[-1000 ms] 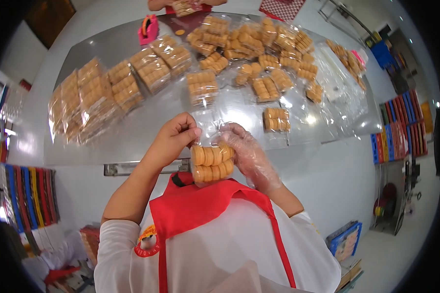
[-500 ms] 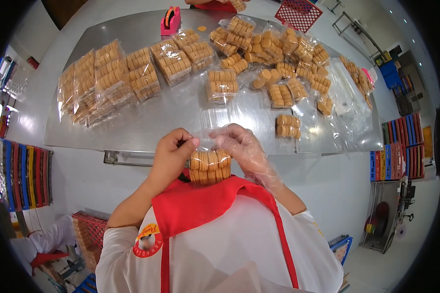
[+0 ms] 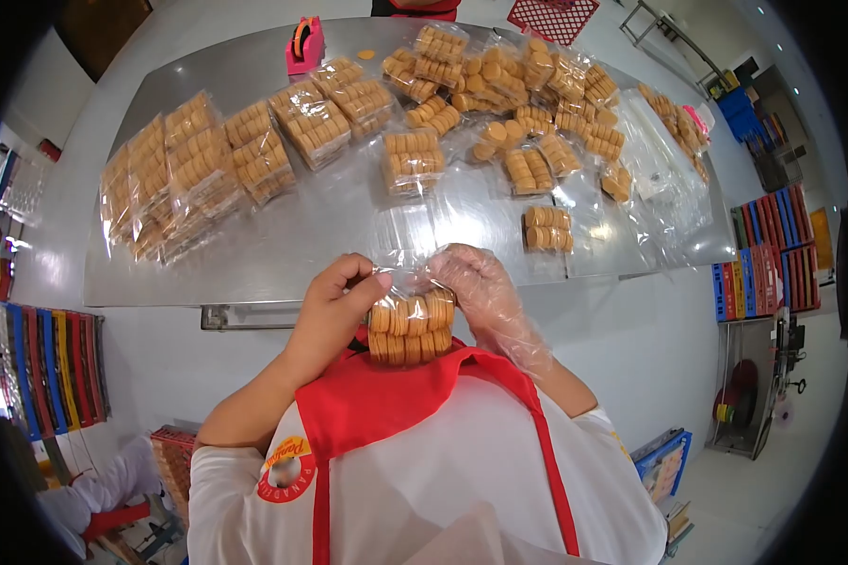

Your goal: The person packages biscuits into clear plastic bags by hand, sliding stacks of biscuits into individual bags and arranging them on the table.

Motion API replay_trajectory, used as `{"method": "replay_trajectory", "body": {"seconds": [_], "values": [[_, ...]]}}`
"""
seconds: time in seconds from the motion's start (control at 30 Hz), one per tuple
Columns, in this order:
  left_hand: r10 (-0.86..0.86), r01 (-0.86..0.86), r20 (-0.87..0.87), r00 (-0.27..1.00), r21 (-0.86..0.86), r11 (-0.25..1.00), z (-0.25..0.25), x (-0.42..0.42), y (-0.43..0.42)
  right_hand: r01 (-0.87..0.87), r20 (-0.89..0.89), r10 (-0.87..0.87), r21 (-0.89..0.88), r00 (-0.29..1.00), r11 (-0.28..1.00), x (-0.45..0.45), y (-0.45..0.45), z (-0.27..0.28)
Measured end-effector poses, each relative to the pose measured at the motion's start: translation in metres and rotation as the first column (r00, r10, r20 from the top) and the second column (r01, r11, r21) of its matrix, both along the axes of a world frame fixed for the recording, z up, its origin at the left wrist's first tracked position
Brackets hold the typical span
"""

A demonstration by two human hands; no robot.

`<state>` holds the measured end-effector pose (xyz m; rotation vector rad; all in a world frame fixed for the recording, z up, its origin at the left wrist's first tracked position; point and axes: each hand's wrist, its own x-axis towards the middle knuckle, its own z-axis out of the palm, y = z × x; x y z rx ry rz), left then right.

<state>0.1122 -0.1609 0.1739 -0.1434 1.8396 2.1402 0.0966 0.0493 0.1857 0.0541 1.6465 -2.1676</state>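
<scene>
Close to my chest hangs a clear plastic bag of round cookies (image 3: 411, 328), stacked in two rows. My bare left hand (image 3: 342, 290) pinches the bag's top at its left corner. On the other side, my right hand (image 3: 481, 287), in a clear plastic glove, grips the top at the right corner. Between my hands the film of the bag's mouth is stretched above the cookies. Beyond them on the metal table (image 3: 330, 235) stands a similar cookie bag (image 3: 414, 162), and a smaller one (image 3: 547, 229) lies to the right.
Filled cookie bags (image 3: 174, 174) stand grouped on the table's left. Several more cookie bags (image 3: 499, 75) are heaped at the back right, beside loose clear plastic bags (image 3: 655, 179). A pink tape dispenser (image 3: 303, 47) stands at the far edge. Another person (image 3: 415, 8) is behind the table.
Both hands still hold the bag's top; they have moved slightly apart, with the film pulled between them. The view has shifted a little. The person across has moved mostly out of sight.
</scene>
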Motion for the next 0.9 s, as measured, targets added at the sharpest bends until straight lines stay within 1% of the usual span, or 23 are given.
{"method": "replay_trajectory", "body": {"seconds": [0.07, 0.17, 0.2, 0.23, 0.27, 0.3, 0.37, 0.47, 0.57, 0.67, 0.7, 0.77, 0.87, 0.9], "values": [[-0.097, 0.042, -0.192, 0.976, -0.274, 0.961, -0.004, -0.008, -0.003, 0.020, -0.037, -0.021, -0.020, 0.999, 1.000, 0.001, 0.001, 0.006], [-0.107, 0.005, -0.326, 0.939, -0.297, 0.955, 0.006, -0.011, -0.002, 0.021, -0.260, 0.059, 0.298, 0.964, 0.954, 0.005, 0.001, 0.027], [-0.081, -0.018, -0.337, 0.938, -0.281, 0.960, 0.009, -0.011, 0.000, 0.136, -0.453, 0.070, 0.406, 0.889, 0.904, 0.003, 0.000, 0.027], [-0.055, -0.041, -0.346, 0.937, -0.264, 0.964, 0.013, -0.010, 0.004, 0.269, -0.622, 0.107, 0.478, 0.776, 0.836, 0.001, 0.000, 0.024], [-0.030, -0.063, -0.354, 0.935, -0.247, 0.967, 0.015, -0.009, 0.007, 0.410, -0.756, 0.169, 0.512, 0.633, 0.755, 0.000, 0.000, 0.023], [-0.013, -0.060, -0.333, 0.943, -0.207, 0.976, 0.017, -0.008, 0.010, 0.502, -0.783, 0.213, 0.556, 0.585, 0.663, 0.003, -0.001, 0.026], [0.021, -0.059, -0.293, 0.956, -0.124, 0.991, 0.020, -0.006, 0.017, 0.673, -0.810, 0.320, 0.586, 0.491, 0.451, 0.008, -0.002, 0.034], [0.077, -0.150, -0.423, 0.903, -0.142, 0.978, 0.019, -0.007, 0.023, 0.438, -0.717, 0.199, 0.595, 0.668, 0.674, 0.006, -0.004, 0.038], [0.128, -0.158, -0.436, 0.891, -0.035, 0.987, 0.010, -0.009, 0.027, 0.487, -0.795, -0.034, 0.336, 0.606, 0.806, 0.003, -0.008, 0.016], [-0.013, 0.011, -0.171, 0.985, -0.014, 1.000, 0.020, -0.010, 0.017, 0.478, -0.762, -0.061, 0.339, 0.644, 0.810, 0.001, -0.004, 0.010], [-0.036, -0.002, -0.293, 0.955, -0.129, 0.992, 0.017, -0.012, 0.015, 0.431, -0.706, -0.076, 0.340, 0.704, 0.836, 0.002, -0.003, 0.010], [-0.121, -0.072, -0.511, 0.851, -0.341, 0.937, 0.006, -0.017, 0.012, 0.336, -0.580, -0.093, 0.327, 0.809, 0.883, 0.004, -0.002, 0.011], [-0.121, 0.103, -0.315, 0.941, -0.072, 0.992, -0.005, -0.015, 0.008, 0.211, -0.296, -0.175, 0.093, 0.939, 0.973, 0.005, -0.001, 0.015], [-0.107, 0.118, -0.214, 0.971, 0.042, 0.992, -0.008, -0.013, 0.005, 0.188, -0.201, -0.165, 0.098, 0.965, 0.977, 0.006, -0.002, 0.017]]}}
